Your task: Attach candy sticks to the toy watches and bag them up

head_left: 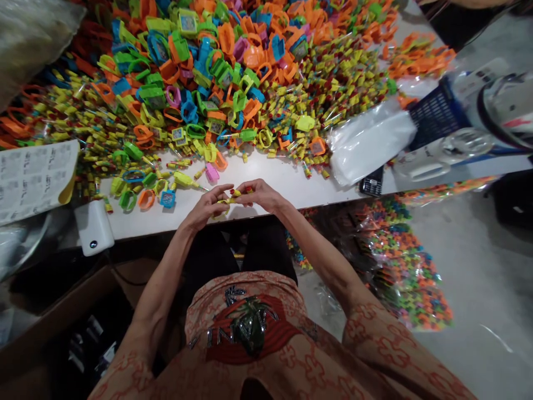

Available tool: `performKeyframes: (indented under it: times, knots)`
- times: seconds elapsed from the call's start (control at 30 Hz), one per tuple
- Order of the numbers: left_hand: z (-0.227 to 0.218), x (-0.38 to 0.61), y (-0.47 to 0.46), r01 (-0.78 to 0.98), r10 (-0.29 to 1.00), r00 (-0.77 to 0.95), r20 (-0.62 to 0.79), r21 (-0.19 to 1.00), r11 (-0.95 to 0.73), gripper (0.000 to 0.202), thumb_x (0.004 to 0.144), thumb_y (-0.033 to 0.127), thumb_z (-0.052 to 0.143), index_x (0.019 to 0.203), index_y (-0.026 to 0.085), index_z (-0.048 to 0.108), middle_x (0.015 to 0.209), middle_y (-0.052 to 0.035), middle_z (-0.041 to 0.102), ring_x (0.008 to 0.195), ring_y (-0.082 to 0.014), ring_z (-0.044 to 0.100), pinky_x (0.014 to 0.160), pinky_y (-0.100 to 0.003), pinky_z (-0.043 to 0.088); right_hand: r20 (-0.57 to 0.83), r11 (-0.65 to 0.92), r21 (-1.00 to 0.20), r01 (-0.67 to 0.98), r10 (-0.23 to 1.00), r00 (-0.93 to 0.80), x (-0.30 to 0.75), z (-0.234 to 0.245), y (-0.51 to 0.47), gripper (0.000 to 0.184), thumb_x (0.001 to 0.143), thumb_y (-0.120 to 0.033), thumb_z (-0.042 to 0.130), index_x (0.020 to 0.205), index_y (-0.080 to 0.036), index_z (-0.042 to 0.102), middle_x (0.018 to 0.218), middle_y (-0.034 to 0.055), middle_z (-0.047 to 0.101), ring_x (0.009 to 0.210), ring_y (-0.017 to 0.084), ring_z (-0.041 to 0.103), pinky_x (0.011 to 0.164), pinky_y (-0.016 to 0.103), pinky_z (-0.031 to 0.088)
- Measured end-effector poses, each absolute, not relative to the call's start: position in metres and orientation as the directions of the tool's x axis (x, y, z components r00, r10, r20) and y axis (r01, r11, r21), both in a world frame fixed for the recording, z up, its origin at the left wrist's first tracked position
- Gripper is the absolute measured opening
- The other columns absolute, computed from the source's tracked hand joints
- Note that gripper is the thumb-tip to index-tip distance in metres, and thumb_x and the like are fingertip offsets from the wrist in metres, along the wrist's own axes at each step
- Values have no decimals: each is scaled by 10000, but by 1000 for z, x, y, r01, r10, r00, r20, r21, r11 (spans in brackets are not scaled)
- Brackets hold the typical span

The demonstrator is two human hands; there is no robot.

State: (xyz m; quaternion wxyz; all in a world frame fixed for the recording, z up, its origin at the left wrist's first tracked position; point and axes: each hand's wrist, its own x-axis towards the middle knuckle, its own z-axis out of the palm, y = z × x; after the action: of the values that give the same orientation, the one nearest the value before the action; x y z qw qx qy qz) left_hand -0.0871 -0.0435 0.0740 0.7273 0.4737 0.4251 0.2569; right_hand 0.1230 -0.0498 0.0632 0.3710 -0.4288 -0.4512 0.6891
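At the table's front edge my left hand and my right hand are close together, fingers pinched. Between their fingertips are small yellow pieces with red ends, like the many lying in the pile. A yellow part shows at my left fingertips; its exact kind is too small to tell. Just beyond the hands lie a pink toy watch piece and a yellow piece with a clear stem. Several toy watches, including a blue one, lie to the left.
A heap of colourful plastic toy watches and small yellow-red pieces covers the back. Clear plastic bags, a keypad phone and a blue basket are right. A white power bank and printed sheet are left.
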Motion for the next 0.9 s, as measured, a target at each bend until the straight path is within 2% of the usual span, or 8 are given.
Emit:
performKeyframes:
  times: [0.17, 0.3, 0.47, 0.67, 0.8, 0.9]
  knots:
    - [71, -85, -42, 36, 755, 512, -408, 889, 456, 694, 543, 192, 692, 1236, 214, 703, 722, 28, 591, 524, -73, 387, 466, -220, 243, -244, -300, -948, -105, 898, -365, 125, 62, -49, 214, 575, -319, 861, 697, -177, 758, 629, -10, 677, 571, 93, 503, 515, 217, 387]
    - [69, -83, -42, 41, 757, 511, -406, 892, 450, 700, 549, 193, 683, 1249, 211, 693, 705, 29, 594, 515, -70, 375, 464, -216, 219, -268, -323, -940, -111, 898, -350, 126, 57, -50, 193, 583, -313, 846, 695, -180, 764, 631, -14, 670, 560, 78, 457, 508, 215, 354]
    - [69, -80, -41, 50, 764, 494, -414, 891, 451, 683, 541, 201, 693, 1224, 194, 705, 716, 27, 598, 497, -63, 373, 458, -223, 206, -302, -369, -916, -156, 892, -337, 127, 51, -53, 206, 587, -303, 847, 735, -177, 782, 653, -4, 662, 588, 82, 464, 519, 222, 342]
    - [64, -80, -41, 60, 764, 479, -431, 885, 462, 697, 524, 180, 664, 1220, 184, 713, 688, 17, 626, 493, -73, 381, 470, -228, 214, -269, -336, -927, -168, 905, -329, 127, 52, -56, 169, 563, -258, 848, 700, -183, 785, 684, 1, 696, 594, 85, 478, 520, 218, 343]
    - [59, -79, -42, 41, 760, 455, -464, 864, 502, 645, 499, 192, 663, 1139, 147, 738, 635, 0, 648, 460, -74, 375, 460, -229, 198, -259, -323, -935, -146, 904, -340, 127, 53, -60, 169, 560, -248, 854, 705, -190, 791, 670, -5, 688, 597, 89, 475, 518, 219, 341]
    - [56, -76, -43, -1, 760, 419, -497, 837, 548, 524, 516, 252, 702, 1022, 132, 765, 590, -7, 634, 467, -101, 452, 473, -234, 278, -279, -336, -935, -114, 894, -352, 127, 52, -60, 171, 568, -249, 852, 712, -180, 792, 630, -14, 664, 575, 83, 455, 508, 222, 327]
